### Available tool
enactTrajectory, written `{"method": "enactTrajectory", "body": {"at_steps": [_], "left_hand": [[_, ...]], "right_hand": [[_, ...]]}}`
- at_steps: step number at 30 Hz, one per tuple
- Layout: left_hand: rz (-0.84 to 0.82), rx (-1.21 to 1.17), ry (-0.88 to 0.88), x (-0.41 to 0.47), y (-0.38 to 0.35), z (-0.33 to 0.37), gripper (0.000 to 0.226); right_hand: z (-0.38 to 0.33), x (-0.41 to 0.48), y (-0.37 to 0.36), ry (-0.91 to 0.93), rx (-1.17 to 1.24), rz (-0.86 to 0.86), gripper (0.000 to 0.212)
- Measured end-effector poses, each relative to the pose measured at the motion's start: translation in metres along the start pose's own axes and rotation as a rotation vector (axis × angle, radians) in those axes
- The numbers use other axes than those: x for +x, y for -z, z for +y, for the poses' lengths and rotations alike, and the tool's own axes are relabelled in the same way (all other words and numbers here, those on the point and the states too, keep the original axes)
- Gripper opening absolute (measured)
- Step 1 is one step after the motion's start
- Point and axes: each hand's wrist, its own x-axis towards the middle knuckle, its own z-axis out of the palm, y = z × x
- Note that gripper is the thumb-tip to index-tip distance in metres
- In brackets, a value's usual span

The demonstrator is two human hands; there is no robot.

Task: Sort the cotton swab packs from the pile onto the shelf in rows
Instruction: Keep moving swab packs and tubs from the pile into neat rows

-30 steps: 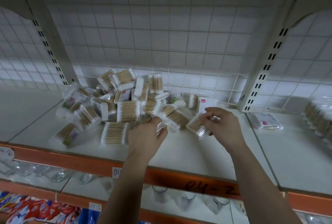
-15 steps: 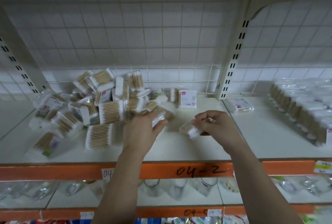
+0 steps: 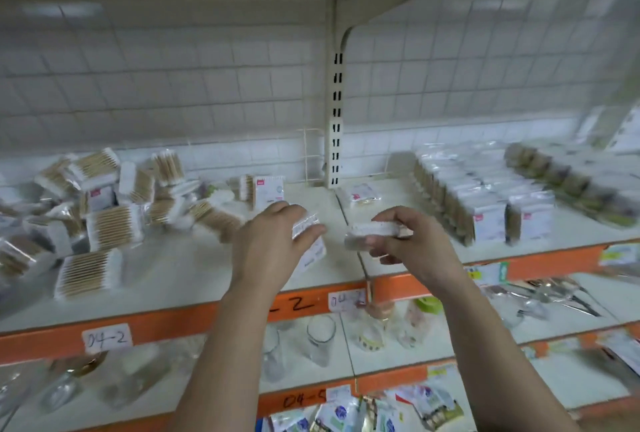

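1. Left hand (image 3: pixel 273 241) gripped one swab pack (image 3: pixel 310 247); right hand (image 3: pixel 412 244) pinched a second pack (image 3: pixel 370 229) edgewise. Both were held above the shelf (image 3: pixel 194 269) front, presumably for placing.
2. Pile (image 3: pixel 104 210) lay loose on the shelf, left.
3. Rows (image 3: pixel 460 196) stood upright on the right, running back toward the wall; likely destination.

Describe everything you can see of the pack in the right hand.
The swab pack is a flat packet in clear film, with a white band of cotton tips along its top edge and a darker part below. It lies roughly level, edge toward the camera, pinched by the right hand, fingers on top and thumb beneath. It hangs above the shelf front, near the seam between two boards. Blur hides any print.
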Motion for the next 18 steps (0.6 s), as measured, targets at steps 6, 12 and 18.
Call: {"method": "enactTrajectory", "body": {"at_steps": [6, 12, 18], "left_hand": [[-0.081, -0.056, -0.004, -0.015, -0.04, 0.088, 0.039], [-0.127, -0.166, -0.067, -0.02, -0.073, 0.159, 0.032], [-0.122, -0.251, -0.134, -0.001, -0.099, 0.206, 0.032]], "right_hand": [[0.023, -0.031, 0.092, 0.145, -0.283, 0.185, 0.014], [0.04, -0.057, 0.166, 0.065, -0.197, 0.231, 0.01], [0.057, -0.06, 0.218, 0.046, -0.162, 0.321, 0.008]]}}
